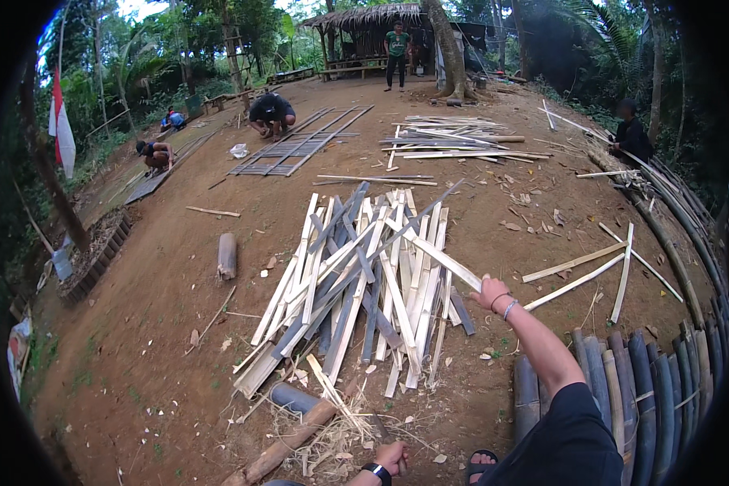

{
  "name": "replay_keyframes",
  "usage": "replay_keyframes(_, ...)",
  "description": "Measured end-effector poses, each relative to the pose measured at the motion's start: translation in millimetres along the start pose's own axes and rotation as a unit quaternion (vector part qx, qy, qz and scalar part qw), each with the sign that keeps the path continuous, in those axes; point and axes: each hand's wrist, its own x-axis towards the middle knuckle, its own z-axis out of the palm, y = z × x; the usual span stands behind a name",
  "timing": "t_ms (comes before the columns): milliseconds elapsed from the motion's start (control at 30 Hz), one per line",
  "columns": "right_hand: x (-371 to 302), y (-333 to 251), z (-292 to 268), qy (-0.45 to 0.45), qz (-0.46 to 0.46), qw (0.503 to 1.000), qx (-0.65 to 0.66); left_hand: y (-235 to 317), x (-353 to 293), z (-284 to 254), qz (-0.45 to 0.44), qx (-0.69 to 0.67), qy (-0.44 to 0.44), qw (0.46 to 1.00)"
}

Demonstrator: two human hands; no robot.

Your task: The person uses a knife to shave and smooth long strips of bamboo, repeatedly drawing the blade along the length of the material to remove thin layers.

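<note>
Right hand [492, 295] grips bamboo strip [444, 260] at near end; axis forward-left over strip pile [356, 287]; left hand [392, 458] closed round slim tool [380, 426].

Outdoor clearing in woods. Floor: bare brown dirt [154, 308], with dry leaves [559, 217] scattered at right. Far end: open-fronted hut [352, 47] under thatched roof [364, 15], low bench [347, 71] along front. Thick tree trunk [446, 44] just beside hut. Left: red-and-white flag [63, 138] near dark trunk [57, 194]; low border of short stakes [97, 263]. Right, close: row of upright bamboo posts [646, 389]. Dense green trees [190, 40] behind; soft daylight, pale sky [138, 6] between leaves.
</note>
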Motion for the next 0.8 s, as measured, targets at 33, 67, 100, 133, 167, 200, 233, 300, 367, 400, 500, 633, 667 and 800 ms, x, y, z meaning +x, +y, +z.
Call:
replay_keyframes(33, 0.4, 15.2, -33.5, 0.014, -0.020, 0.998, -0.053, 1.3, 6.0, 5.7, 0.018, -0.017, 0.001, 1.000)
replay_keyframes(67, -5.9, 18.6, -65.6, 0.037, -0.049, 0.995, -0.073, 4.1, 5.0, 9.8, 0.036, -0.012, -0.008, 0.999)
replay_keyframes(100, -11.9, 24.7, -90.5, 0.073, -0.052, 0.992, -0.083, 8.2, 0.0, 18.0, 0.050, -0.005, -0.023, 0.998)
replay_keyframes(133, -18.7, 22.7, -113.7, 0.082, -0.064, 0.989, -0.105, 12.0, -4.4, 24.5, 0.064, -0.003, -0.034, 0.997)
replay_keyframes(167, -30.2, 16.7, -133.0, 0.086, -0.078, 0.985, -0.125, 11.8, -7.9, 28.1, 0.090, -0.003, -0.038, 0.995)
replay_keyframes(200, -41.8, 14.0, -153.3, 0.090, -0.092, 0.981, -0.146, 18.2, -19.6, 34.8, 0.081, 0.022, -0.049, 0.995)
replay_keyframes(233, -55.2, 10.1, -174.1, 0.093, -0.100, 0.978, -0.157, 22.9, -26.7, 39.8, 0.103, 0.017, -0.043, 0.994)
replay_keyframes(300, -89.1, 12.0, -220.8, 0.105, -0.121, 0.965, -0.206, 35.2, -44.2, 48.6, 0.128, 0.008, -0.056, 0.990)
replay_keyframes(367, -110.8, 21.6, -269.0, 0.117, -0.140, 0.949, -0.255, 42.9, -63.0, 44.9, 0.132, -0.009, -0.081, 0.988)
replay_keyframes(400, -119.9, 32.5, -296.4, 0.092, -0.161, 0.943, -0.277, 40.6, -47.9, 39.7, 0.134, -0.026, -0.082, 0.987)
replay_keyframes(500, -185.2, 58.3, -369.9, 0.025, -0.128, 0.937, -0.325, 38.8, -47.9, 45.5, 0.140, -0.011, -0.095, 0.985)
replay_keyframes(633, -256.7, 78.7, -401.7, -0.008, -0.107, 0.951, -0.289, 29.6, -48.3, 47.9, 0.143, 0.044, -0.095, 0.984)
replay_keyframes(667, -274.5, 70.8, -403.3, -0.004, -0.099, 0.953, -0.286, 25.2, -47.7, 47.5, 0.142, 0.057, -0.090, 0.984)
replay_keyframes(800, -347.6, 38.9, -421.5, -0.016, -0.007, 0.958, -0.287, 21.0, -45.2, 69.7, 0.134, 0.035, -0.114, 0.984)
